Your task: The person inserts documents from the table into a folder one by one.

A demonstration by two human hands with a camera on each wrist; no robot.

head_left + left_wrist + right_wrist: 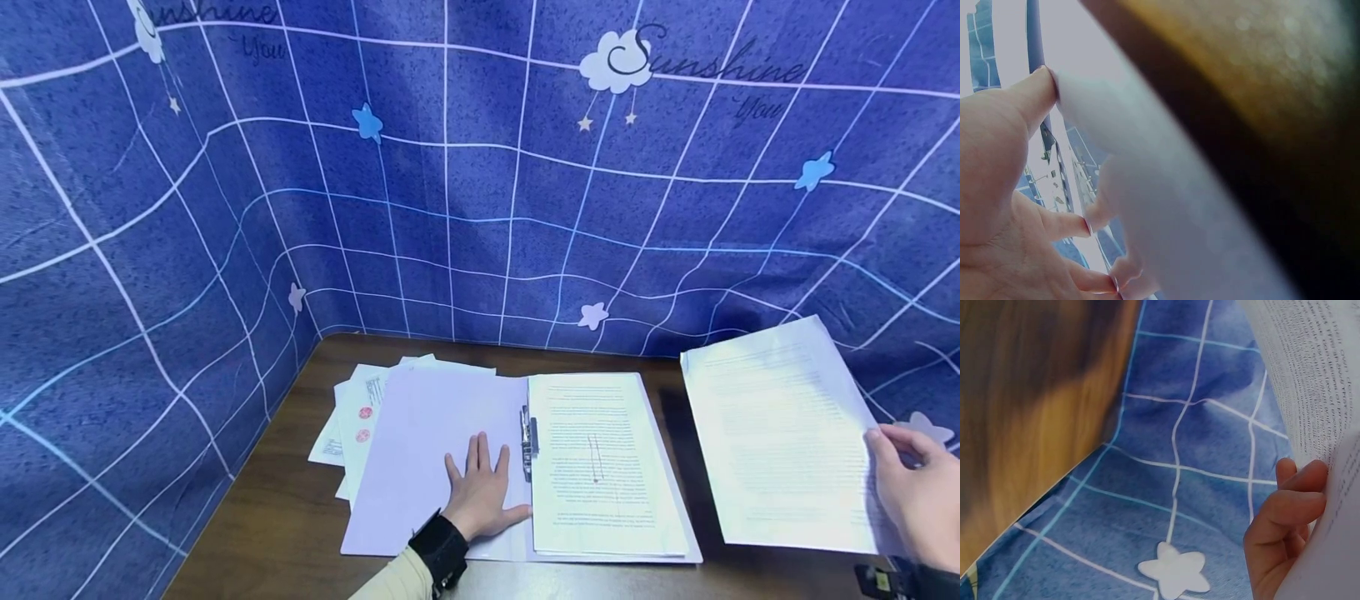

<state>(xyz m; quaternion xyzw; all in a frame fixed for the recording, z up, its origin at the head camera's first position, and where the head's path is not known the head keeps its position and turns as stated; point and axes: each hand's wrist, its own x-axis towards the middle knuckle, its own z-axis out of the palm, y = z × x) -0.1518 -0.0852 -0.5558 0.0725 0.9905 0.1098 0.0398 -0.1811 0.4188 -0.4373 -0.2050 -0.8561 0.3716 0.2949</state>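
Note:
A pale lilac folder (427, 450) lies spread out on the table, its metal clip (527, 442) along the spine. Printed pages (592, 467) rest on its right side, beside the clip. My left hand (483, 492) rests with spread fingers on the bare left cover, the thumb reaching toward the spine; the left wrist view shows this hand (1016, 187) close up against the smooth cover. Off to the right, my right hand (918, 492) pinches a printed sheet of paper (780, 442) by its right edge, tilted up. In the right wrist view, curled fingers (1291, 506) grip the paper's edge.
Several loose papers (348, 417), some with red stamps, stick out from under the folder's left side. The brown wooden table (270, 508) ends at a blue grid-patterned cloth (480, 208) hanging behind it and at the left.

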